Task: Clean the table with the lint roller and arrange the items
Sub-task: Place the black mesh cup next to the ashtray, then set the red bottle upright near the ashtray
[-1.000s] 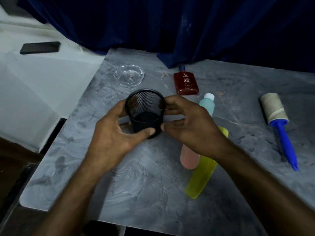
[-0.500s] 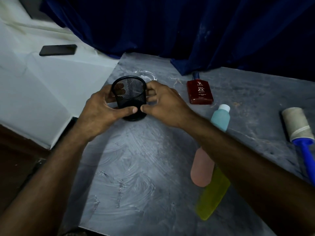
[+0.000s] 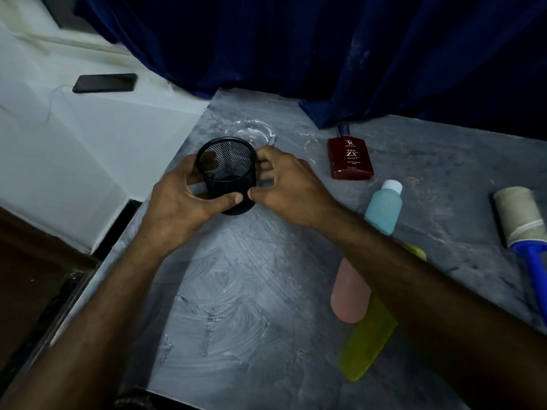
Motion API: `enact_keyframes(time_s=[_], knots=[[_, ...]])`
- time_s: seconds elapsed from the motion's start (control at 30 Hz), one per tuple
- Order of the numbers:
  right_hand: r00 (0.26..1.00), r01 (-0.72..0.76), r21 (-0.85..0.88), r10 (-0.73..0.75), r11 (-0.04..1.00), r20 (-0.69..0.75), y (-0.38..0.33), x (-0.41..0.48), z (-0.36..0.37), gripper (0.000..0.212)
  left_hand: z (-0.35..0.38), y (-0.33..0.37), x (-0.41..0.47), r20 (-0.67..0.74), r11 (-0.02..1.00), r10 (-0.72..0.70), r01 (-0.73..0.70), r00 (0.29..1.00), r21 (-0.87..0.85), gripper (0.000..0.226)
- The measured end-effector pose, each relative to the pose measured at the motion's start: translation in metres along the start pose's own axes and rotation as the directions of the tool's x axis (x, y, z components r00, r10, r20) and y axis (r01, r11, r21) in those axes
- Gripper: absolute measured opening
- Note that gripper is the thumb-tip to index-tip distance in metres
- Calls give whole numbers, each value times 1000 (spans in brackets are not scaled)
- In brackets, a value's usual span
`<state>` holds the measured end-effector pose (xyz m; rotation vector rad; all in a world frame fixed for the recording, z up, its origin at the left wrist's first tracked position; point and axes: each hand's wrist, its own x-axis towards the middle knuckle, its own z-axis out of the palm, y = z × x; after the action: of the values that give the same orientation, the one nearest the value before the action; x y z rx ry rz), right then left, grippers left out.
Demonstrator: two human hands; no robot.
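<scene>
A black mesh cup (image 3: 228,170) stands near the far left of the grey table (image 3: 236,306), empty inside. My left hand (image 3: 180,211) wraps its left side and my right hand (image 3: 290,190) its right side, thumbs nearly meeting in front. Just behind it sits a clear glass ashtray (image 3: 254,132). A red perfume bottle (image 3: 349,158) lies flat to the right. A teal bottle (image 3: 384,208), a pink bottle (image 3: 349,294) and a yellow bottle (image 3: 367,347) lie partly under my right forearm. The lint roller (image 3: 521,220) with a blue handle lies at the right edge.
A dark blue curtain (image 3: 325,54) hangs along the table's far side. A black phone (image 3: 105,83) lies on the white surface to the left. A gap and dark floor run beside the table's left edge. Bits of lint (image 3: 307,140) lie near the perfume bottle.
Both hands have carried the mesh cup away from me toward the far left, and it now sits just in front of the ashtray. The view has shifted left.
</scene>
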<state>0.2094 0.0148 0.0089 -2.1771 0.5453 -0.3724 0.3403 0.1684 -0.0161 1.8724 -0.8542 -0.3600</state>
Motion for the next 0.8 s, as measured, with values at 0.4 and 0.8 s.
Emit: enact_keyframes(time_s=[0.4,0.8], knots=[[997,-62,-43,60,997,-48,2,-3,-25,53,0,5,-20,-40,996,-38,41,999,83,122],[853,-508,-334,409,794,-324,80,10,-150,31,77,109,-46,33,960,265,-260,964,-108,37]])
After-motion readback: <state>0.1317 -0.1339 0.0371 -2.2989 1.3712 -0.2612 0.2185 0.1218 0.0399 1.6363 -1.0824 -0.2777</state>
